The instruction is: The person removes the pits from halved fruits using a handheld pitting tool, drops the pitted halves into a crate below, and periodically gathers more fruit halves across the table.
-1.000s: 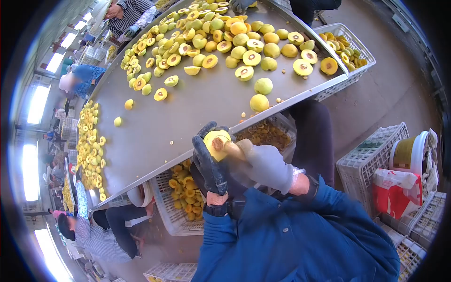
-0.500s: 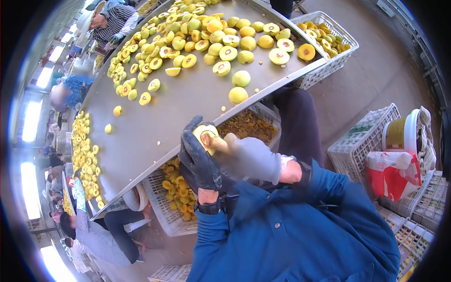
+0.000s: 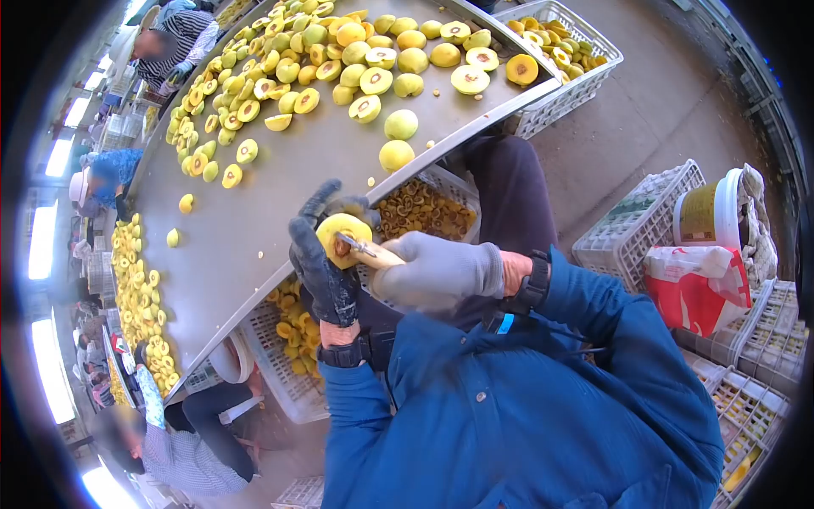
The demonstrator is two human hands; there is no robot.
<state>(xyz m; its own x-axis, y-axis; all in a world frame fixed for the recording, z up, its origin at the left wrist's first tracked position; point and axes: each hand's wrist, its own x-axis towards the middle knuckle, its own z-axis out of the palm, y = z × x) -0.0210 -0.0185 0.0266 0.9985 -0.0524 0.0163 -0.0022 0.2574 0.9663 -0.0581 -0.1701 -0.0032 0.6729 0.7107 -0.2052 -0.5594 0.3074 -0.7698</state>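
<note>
My left hand (image 3: 326,263), in a black glove, is closed around a yellow peach half (image 3: 339,227), cut side toward me with the brown stone hollow showing. In a grey glove, my right hand (image 3: 437,270) grips a pitting knife (image 3: 381,256) with a pale wooden handle. Its narrow metal tip sits at the stone of the peach half. Both hands are just off the edge of the metal table (image 3: 246,208). Many halved and some whole-looking peaches (image 3: 356,64) lie on the tabletop, two of them near its edge.
Under the table edge stand a crate of brown pits and scraps (image 3: 424,208) and a crate of peach halves (image 3: 292,331). Another full crate (image 3: 564,93) stands at the table's end. To the right are a crate (image 3: 640,216), a bucket (image 3: 708,212) and a red-white bag (image 3: 699,288). Co-workers sit at left.
My left fingers have opened out a little around the peach half. The knife's metal tip now shows at the stone. The whole view has shifted slightly.
</note>
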